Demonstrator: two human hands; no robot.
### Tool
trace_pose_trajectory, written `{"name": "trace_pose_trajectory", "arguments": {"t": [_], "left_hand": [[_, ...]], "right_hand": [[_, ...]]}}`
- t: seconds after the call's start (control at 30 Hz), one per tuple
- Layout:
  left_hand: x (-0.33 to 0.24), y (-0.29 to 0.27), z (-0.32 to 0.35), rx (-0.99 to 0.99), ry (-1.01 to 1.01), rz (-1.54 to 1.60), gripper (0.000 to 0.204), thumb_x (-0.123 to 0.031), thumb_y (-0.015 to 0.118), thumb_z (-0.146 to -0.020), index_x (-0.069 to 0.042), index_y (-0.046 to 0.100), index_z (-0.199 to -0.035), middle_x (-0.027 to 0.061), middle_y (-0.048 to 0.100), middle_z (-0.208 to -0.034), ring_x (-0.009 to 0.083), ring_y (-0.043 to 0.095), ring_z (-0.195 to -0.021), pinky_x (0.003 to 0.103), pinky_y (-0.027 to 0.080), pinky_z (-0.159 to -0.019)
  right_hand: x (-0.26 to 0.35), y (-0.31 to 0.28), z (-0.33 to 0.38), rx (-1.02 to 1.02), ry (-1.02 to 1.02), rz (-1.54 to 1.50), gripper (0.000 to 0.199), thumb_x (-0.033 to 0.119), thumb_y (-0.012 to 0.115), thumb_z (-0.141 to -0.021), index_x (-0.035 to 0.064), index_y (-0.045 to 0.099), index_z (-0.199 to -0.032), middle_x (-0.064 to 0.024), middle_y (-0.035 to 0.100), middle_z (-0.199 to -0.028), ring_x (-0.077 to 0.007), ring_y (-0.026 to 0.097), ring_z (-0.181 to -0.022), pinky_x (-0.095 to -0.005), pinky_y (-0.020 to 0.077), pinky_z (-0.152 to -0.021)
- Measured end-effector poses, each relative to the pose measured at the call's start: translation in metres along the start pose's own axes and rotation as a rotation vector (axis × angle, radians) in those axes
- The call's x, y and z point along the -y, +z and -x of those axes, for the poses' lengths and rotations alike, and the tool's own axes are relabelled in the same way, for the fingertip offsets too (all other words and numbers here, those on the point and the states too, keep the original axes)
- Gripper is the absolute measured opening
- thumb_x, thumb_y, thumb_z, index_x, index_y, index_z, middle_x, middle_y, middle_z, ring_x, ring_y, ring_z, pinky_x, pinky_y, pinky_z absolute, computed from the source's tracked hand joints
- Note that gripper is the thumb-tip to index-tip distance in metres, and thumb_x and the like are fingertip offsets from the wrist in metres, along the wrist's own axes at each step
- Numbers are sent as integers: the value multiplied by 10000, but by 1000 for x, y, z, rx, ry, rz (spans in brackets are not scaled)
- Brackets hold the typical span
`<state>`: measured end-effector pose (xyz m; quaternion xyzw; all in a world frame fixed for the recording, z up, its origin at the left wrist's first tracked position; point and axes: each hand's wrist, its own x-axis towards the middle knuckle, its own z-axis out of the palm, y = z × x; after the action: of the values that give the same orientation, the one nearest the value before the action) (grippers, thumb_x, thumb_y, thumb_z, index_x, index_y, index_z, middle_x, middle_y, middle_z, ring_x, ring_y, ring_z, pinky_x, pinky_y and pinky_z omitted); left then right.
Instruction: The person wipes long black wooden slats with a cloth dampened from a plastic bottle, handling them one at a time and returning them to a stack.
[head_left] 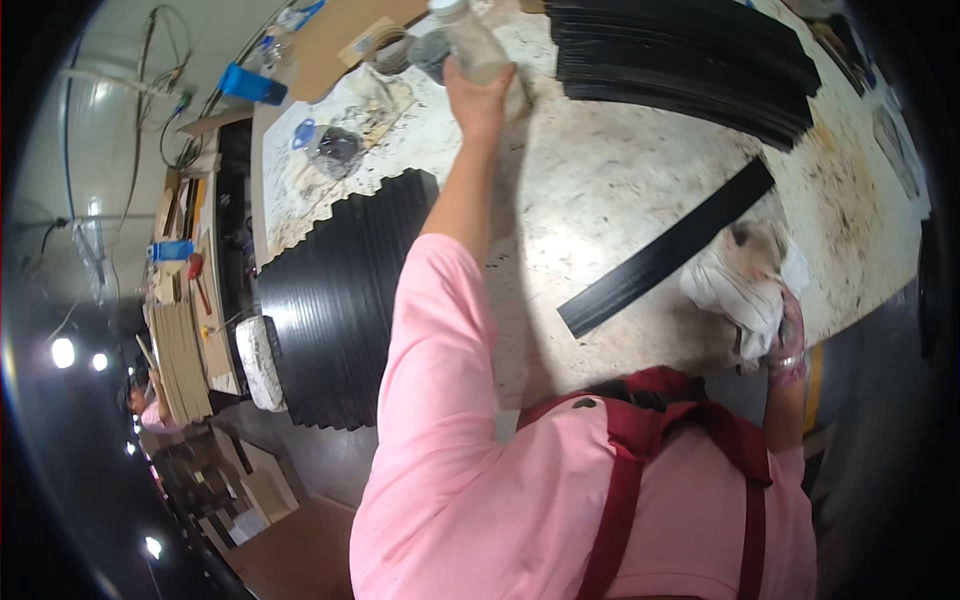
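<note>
My left hand (pixel 478 100) reaches to the far side of the table and is closed around a translucent bottle (pixel 474 45) with a whitish cap. At the right, my right hand (pixel 789 330) grips a crumpled white rag (pixel 738 285) with dark stains, which rests on the tabletop. A single flat black strip (pixel 665 248) lies diagonally just left of the rag, apart from both hands. Left of my outstretched arm, black strips (pixel 335 300) are laid side by side in a stepped row. Another thick stack of black strips (pixel 680 60) sits at the far right.
The white table (pixel 590 190) is smeared with dark marks. Beside the bottle stand a dark container (pixel 430 52) and a roll of tape (pixel 386 50). A clear cup with dark contents (pixel 338 147) sits farther left. A white wrapped block (pixel 262 362) touches the left strips. Another person (pixel 155 405) appears at far left.
</note>
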<state>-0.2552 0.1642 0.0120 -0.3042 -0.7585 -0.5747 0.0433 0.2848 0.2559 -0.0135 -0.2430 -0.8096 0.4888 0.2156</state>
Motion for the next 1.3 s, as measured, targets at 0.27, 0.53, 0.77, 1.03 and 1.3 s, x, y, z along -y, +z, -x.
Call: {"name": "trace_pose_trajectory", "arguments": {"t": [0.27,0.53,0.77,1.03,1.3], "left_hand": [[-110,-5,113,662,547,-275,720,-248,778,-593,-101,502,-1242,177,545,-1090,344,585,-940,440,482,-826],[-143,-12,153,792,878,-540,586,-159,666,-714,-190,512,-1279,89,557,-1122,284,532,-1035,441,416,-829],[-176,-9,129,746,983,-776,631,-42,683,-646,-228,566,-1237,34,556,-1048,239,526,-1023,414,389,-863],[-210,-4,134,794,1145,-762,589,-29,633,-703,-226,536,-1249,30,550,-1005,232,529,-1023,424,397,-879],[-220,4,141,854,1146,-765,526,-21,581,-740,-220,551,-1227,30,549,-972,228,540,-1002,416,396,-870]], "right_hand": [[-30,21,-21,-225,398,-1380,455,210,422,-937,-34,420,-1321,-220,514,-1286,-324,528,-1168,-440,436,-1007],[20,46,-19,-134,9,-238,402,209,515,-895,-26,517,-1221,-175,616,-1124,-252,625,-989,-382,524,-822],[43,44,-17,69,519,-1759,385,132,458,-916,-109,484,-1216,-226,577,-1188,-337,578,-1084,-436,443,-965],[4,52,13,120,479,-1683,336,118,489,-917,-64,528,-1197,-181,592,-1188,-293,576,-1108,-399,435,-998],[-3,58,12,-71,477,-1202,329,101,639,-828,-30,582,-1124,-135,638,-1095,-264,616,-1027,-370,483,-940]]}}
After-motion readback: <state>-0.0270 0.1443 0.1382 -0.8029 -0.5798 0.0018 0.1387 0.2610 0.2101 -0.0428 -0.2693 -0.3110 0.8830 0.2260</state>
